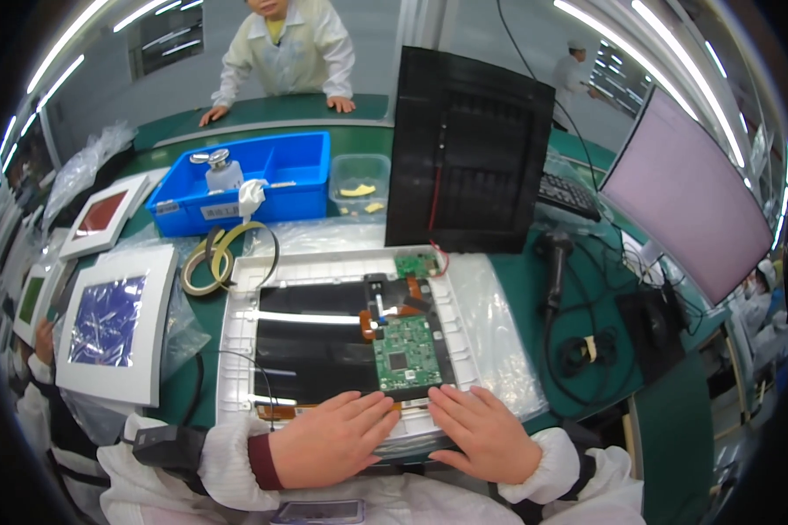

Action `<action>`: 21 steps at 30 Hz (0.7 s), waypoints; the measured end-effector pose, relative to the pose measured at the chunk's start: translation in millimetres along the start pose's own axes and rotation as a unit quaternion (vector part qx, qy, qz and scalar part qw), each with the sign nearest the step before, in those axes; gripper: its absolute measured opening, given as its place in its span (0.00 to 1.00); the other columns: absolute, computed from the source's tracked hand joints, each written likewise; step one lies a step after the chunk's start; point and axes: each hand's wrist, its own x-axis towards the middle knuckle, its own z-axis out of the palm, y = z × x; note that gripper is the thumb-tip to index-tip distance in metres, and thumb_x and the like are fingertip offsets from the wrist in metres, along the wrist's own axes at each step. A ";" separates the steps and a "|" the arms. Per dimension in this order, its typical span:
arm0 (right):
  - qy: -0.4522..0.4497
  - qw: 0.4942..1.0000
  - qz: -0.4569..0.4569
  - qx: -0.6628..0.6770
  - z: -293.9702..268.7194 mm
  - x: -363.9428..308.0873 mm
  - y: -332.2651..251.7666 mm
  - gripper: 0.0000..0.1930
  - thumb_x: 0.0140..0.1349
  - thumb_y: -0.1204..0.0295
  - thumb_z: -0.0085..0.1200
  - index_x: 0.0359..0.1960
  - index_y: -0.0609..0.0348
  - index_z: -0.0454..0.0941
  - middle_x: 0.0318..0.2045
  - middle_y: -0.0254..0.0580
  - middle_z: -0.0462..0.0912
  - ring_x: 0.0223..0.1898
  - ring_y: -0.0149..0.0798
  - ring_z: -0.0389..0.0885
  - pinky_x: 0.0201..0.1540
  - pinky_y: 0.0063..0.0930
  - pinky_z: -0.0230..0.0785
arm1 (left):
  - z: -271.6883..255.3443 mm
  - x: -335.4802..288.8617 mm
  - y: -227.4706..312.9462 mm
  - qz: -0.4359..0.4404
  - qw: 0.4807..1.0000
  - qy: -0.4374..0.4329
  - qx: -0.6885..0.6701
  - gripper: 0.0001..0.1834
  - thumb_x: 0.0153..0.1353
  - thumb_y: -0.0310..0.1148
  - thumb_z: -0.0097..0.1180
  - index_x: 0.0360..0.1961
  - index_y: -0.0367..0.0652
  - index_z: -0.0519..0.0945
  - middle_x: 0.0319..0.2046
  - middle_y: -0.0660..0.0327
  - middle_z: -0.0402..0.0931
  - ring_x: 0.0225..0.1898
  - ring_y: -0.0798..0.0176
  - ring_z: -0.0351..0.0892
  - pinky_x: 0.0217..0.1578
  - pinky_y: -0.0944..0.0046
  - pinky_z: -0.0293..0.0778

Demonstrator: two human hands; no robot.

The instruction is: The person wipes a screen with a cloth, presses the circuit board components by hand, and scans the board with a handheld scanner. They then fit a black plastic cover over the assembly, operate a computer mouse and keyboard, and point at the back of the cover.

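A white-framed display panel [239, 350] lies face down before me, its dark back showing. On it sits a green circuit board [409, 354] with orange flex strips at its upper left, and a smaller green board [416, 264] is at the frame's far edge. My left hand [333, 437] lies flat, fingers stretched out over the panel's near edge. My right hand [486, 430] rests beside it in the same way, fingertips just below the circuit board. Neither hand holds anything. A black back cover [468, 153] stands upright behind the panel, with a red wire running down to the small board.
Behind are a blue divided bin [302, 188] with a pump bottle, a clear tub [359, 188] and tape rolls [206, 267]. Finished-looking framed screens [109, 324] stand left. A scanner [553, 262], cables, keyboard [569, 194] and monitor [692, 197] are right. A person leans on the far bench.
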 end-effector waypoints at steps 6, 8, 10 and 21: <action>-0.006 0.998 0.049 -0.029 -32.4 -6.4 13.6 0.24 0.54 0.56 0.55 0.44 0.65 0.74 0.46 0.50 0.76 0.52 0.47 0.72 0.54 0.42 0.61 | -49.7 -29.9 -13.6 -0.050 0.998 0.032 -0.018 0.22 0.50 0.33 0.59 0.46 0.35 0.71 0.46 0.49 0.71 0.50 0.51 0.71 0.49 0.59 0.67; 0.034 0.995 0.073 -0.054 -52.8 -8.7 26.7 0.23 0.52 0.58 0.58 0.41 0.66 0.75 0.44 0.52 0.77 0.50 0.50 0.74 0.53 0.42 0.63 | -75.1 -45.8 -23.1 -0.137 0.984 0.105 0.048 0.17 0.46 0.30 0.61 0.38 0.37 0.75 0.43 0.51 0.73 0.45 0.51 0.73 0.45 0.58 0.70; 0.089 0.984 0.097 -0.118 -78.4 -3.9 37.4 0.20 0.48 0.63 0.61 0.38 0.67 0.76 0.44 0.53 0.77 0.48 0.52 0.74 0.51 0.42 0.64 | -100.9 -64.8 -35.8 -0.204 0.949 0.169 0.172 0.17 0.42 0.26 0.63 0.36 0.36 0.76 0.40 0.51 0.76 0.44 0.49 0.75 0.46 0.56 0.71; 0.302 0.953 0.025 -0.022 -74.0 112.0 62.6 0.12 0.49 0.72 0.60 0.34 0.66 0.79 0.38 0.51 0.80 0.42 0.49 0.78 0.46 0.36 0.70 | -200.4 -78.5 -161.8 -0.338 0.811 0.307 0.365 0.10 0.49 0.28 0.58 0.33 0.35 0.78 0.34 0.48 0.77 0.40 0.47 0.75 0.45 0.56 0.70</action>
